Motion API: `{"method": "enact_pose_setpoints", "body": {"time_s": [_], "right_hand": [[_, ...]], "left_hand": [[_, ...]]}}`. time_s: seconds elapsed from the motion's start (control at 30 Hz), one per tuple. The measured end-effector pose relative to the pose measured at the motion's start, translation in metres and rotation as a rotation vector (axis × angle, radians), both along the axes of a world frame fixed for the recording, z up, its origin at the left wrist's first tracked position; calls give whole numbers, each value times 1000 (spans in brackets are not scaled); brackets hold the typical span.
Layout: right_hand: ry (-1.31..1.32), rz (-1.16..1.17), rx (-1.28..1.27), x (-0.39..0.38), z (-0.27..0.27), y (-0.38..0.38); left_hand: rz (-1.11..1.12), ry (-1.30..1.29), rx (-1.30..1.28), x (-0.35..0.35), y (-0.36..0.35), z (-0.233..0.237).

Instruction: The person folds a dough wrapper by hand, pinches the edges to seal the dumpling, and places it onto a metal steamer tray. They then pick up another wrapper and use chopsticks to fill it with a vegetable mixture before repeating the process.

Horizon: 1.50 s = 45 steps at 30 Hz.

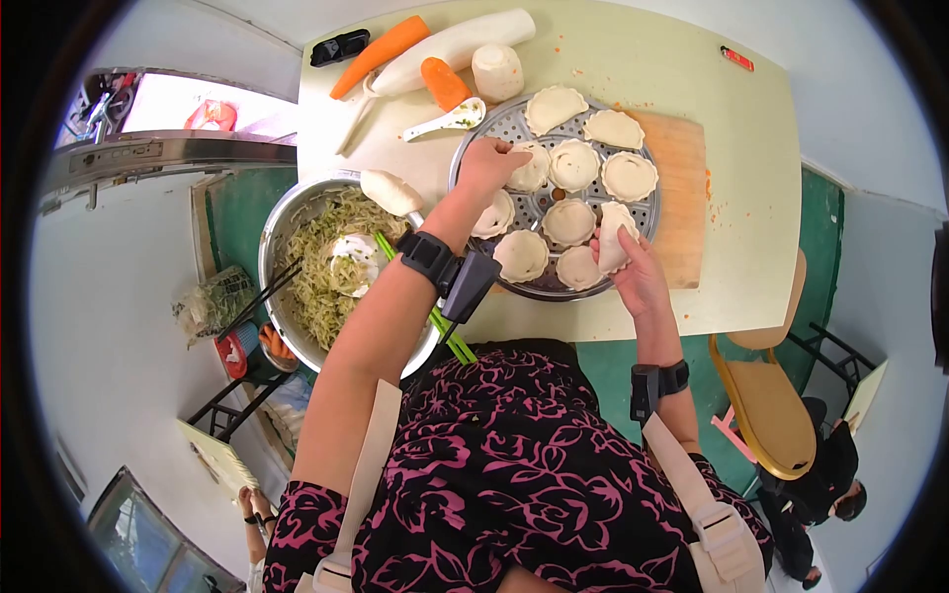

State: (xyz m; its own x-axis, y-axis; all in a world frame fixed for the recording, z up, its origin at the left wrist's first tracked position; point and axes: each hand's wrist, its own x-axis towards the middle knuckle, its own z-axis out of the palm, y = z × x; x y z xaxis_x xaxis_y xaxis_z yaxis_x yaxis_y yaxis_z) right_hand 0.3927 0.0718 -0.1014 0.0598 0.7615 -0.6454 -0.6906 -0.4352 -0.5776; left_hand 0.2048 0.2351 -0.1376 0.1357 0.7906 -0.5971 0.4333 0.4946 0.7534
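Several pale dumplings with crimped edges, one of them (574,165) near the middle, lie on a round perforated metal tray (621,198). My left hand (488,166) reaches over the tray's left side, its fingertips pinched at the edge of a round dumpling (530,167). At the tray's right edge, my right hand (638,272) holds a folded dumpling (617,237) between thumb and fingers. A wooden board (682,203) shows under and beside the tray's right side.
Left of the tray stands a metal bowl (270,232) of shredded filling (326,222) with green chopsticks (450,336). Behind lie a white radish (455,49), carrots (384,54) and a white spoon (450,121). A chair (766,410) stands right of the table; other people are at the lower edges.
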Motion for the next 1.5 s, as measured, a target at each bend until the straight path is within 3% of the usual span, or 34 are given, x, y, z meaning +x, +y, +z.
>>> {"method": "enact_pose_setpoints", "body": {"time_s": [0.1,0.3,0.4,0.5,0.6,0.7,0.8,0.93,1.03,1.13,1.17,1.27,1.3,1.4,1.5], "right_hand": [[1,-2,0,0,0,0],[-3,4,2,1,-3,0],[-3,-3,-3,0,-2,0],[-4,-5,-4,0,-2,0],[-9,-4,-5,1,-3,-1],[-7,5,-2,-1,-1,2],[-6,7,1,0,2,2],[-18,3,-12,2,-1,-1],[-15,-6,-1,4,0,-2],[6,-11,9,3,3,5],[0,-1,12,2,3,7],[-9,38,27,-3,5,17],[-4,47,33,-6,8,20],[3,63,29,-11,13,18],[-11,52,4,-9,13,15]], "left_hand": [[-72,84,31,2,0,3],[-56,125,351,4,-10,-5],[-94,-73,74,0,-5,-6],[-5,-13,227,0,-4,6],[-74,197,641,6,-11,29],[-362,377,1024,5,-22,17],[-491,375,1101,11,-38,7],[-497,282,1063,6,-52,11],[-311,252,1044,-10,-48,27],[27,182,672,-32,-44,45],[50,170,556,-41,-41,41],[-69,291,398,-36,-31,24],[-90,253,490,-31,-29,16],[-128,264,457,-11,-20,6],[-69,269,344,-1,-11,0]]}}
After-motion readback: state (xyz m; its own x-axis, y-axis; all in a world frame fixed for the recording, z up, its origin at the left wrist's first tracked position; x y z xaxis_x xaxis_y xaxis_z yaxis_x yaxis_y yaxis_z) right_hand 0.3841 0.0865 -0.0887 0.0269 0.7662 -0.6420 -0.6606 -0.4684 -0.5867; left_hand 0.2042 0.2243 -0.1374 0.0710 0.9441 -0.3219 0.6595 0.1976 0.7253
